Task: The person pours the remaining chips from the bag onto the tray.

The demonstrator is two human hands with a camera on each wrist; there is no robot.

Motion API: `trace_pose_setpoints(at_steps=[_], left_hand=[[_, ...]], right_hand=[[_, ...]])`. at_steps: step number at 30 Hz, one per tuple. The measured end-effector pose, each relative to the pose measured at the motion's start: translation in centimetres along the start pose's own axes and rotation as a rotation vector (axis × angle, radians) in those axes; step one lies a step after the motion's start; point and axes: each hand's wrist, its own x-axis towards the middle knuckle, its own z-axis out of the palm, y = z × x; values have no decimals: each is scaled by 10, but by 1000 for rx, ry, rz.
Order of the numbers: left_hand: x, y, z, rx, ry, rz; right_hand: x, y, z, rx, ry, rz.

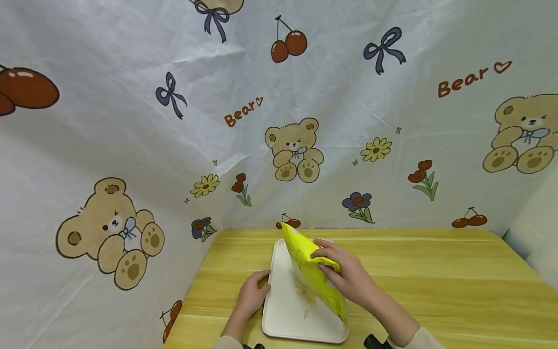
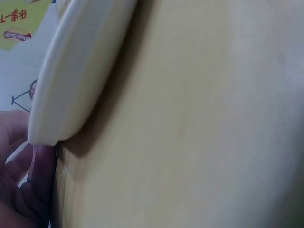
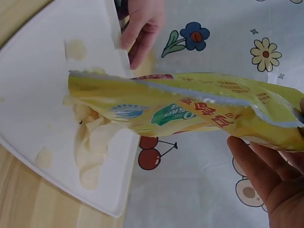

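Note:
My right hand (image 1: 346, 274) grips a yellow potato chip bag (image 1: 305, 254) by its upper end. The bag tilts over a white rectangular tray (image 1: 283, 315), and in the right wrist view its lower end hangs just above the tray. Pale potato chips (image 3: 92, 147) lie heaped below the bag, with a few loose ones spread around on the tray. At the tray's left edge, my left hand (image 1: 253, 293) holds the rim between thumb and fingers. The left wrist view shows some of its fingers (image 2: 42, 166) reaching under the rim.
The tray rests on a wooden table (image 1: 418, 281). Behind and to the left hangs a pale cloth (image 1: 144, 145) printed with bears, cherries, bows and flowers. A black wrist mount (image 1: 376, 341) shows near the right sleeve.

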Motion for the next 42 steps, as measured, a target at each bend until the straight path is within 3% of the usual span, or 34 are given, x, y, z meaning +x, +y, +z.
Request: trace_pose_setpoints(at_steps=[16, 25, 35, 42], left_hand=[[-2, 3, 0, -30, -9, -7], [-3, 2, 0, -3, -1, -15], [-3, 3, 0, -10, -2, -17], [-1, 4, 0, 26, 13, -10]], right_hand=[[10, -2, -14, -68, 32, 24], [10, -2, -13, -91, 144, -28], [11, 2, -13, -105, 127, -36], [11, 3, -14, -77, 127, 16]])
